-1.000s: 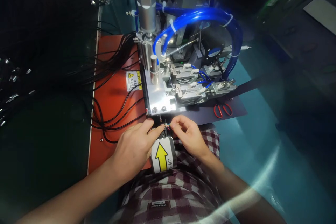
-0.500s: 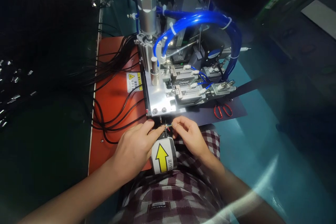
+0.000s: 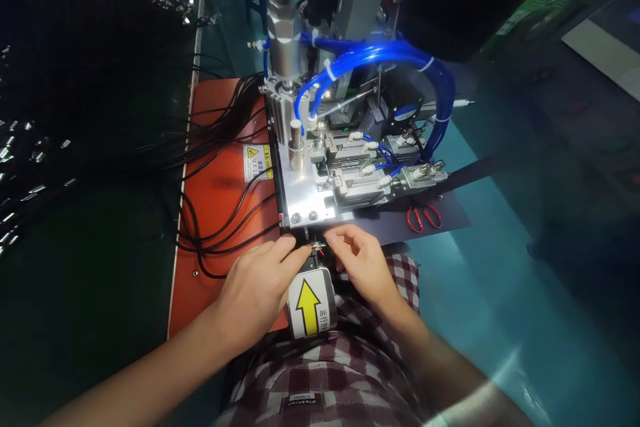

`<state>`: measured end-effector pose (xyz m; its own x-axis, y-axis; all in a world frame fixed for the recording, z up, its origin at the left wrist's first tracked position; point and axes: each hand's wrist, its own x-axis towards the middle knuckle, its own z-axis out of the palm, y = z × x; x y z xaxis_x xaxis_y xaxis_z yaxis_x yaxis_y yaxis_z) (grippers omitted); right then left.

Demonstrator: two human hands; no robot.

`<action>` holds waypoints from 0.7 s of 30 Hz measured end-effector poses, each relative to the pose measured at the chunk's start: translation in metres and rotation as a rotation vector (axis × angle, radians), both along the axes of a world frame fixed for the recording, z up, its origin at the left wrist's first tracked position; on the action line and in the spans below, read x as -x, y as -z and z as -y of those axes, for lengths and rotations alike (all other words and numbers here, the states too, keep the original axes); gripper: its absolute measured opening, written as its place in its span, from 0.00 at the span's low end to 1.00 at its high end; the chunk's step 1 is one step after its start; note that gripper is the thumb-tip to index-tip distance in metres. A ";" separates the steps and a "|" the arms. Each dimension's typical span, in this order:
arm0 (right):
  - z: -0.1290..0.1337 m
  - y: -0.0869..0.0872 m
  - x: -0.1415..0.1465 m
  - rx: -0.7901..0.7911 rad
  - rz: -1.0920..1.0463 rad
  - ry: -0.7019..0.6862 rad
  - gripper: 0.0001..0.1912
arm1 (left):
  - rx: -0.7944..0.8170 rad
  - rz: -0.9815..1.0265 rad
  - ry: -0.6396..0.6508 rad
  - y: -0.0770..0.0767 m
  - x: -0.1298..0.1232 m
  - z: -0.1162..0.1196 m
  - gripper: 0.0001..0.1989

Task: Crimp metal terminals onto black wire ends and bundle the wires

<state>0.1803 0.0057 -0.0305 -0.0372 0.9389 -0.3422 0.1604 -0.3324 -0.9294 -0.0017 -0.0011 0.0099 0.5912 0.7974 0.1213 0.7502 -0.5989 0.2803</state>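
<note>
Now the thin coloured wires (image 3: 319,247) lie between the hands, which are close but apart. A fingertip of the left hand (image 3: 260,283) meets them from one side; whether it pinches them is hidden. The right hand (image 3: 363,260) has its thumb and fingertips drawn close together just beside the wire ends, and I cannot tell if they grip one. Half a second ago the wires seemed to run right up to those fingertips; a small dark gap shows there now. The whole scene also sits a little lower in view. Beyond the hands stands the metal machine (image 3: 313,200) with its looping blue tubes (image 3: 380,53). Nearer the wearer is the yellow arrow label (image 3: 309,307). Past the left hand, black cables (image 3: 200,243) cross the orange tabletop (image 3: 220,200), and red-handled scissors (image 3: 424,218) lie beyond the right hand.
</note>
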 end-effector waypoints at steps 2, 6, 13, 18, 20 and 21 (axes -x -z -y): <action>0.001 -0.003 0.003 -0.091 0.124 -0.041 0.14 | 0.003 -0.017 -0.010 0.000 0.000 0.000 0.17; 0.004 -0.005 0.013 -0.172 0.251 -0.018 0.12 | 0.022 -0.061 -0.026 0.000 0.000 0.000 0.19; 0.006 0.001 0.022 -0.123 -0.008 0.123 0.09 | 0.036 -0.026 -0.039 -0.001 0.001 0.000 0.18; 0.007 0.000 0.016 -0.081 -0.097 0.143 0.10 | 0.060 0.033 -0.027 -0.001 0.001 0.000 0.16; 0.006 0.001 0.014 -0.036 -0.142 0.140 0.11 | 0.057 0.012 -0.026 -0.001 0.001 0.000 0.15; 0.004 0.001 0.013 -0.002 -0.164 0.133 0.12 | 0.051 -0.011 -0.025 -0.002 0.000 0.000 0.15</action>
<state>0.1670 0.0014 -0.0314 0.0322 0.9398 -0.3403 -0.0388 -0.3391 -0.9400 -0.0019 -0.0009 0.0116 0.5721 0.8169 0.0737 0.7679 -0.5651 0.3016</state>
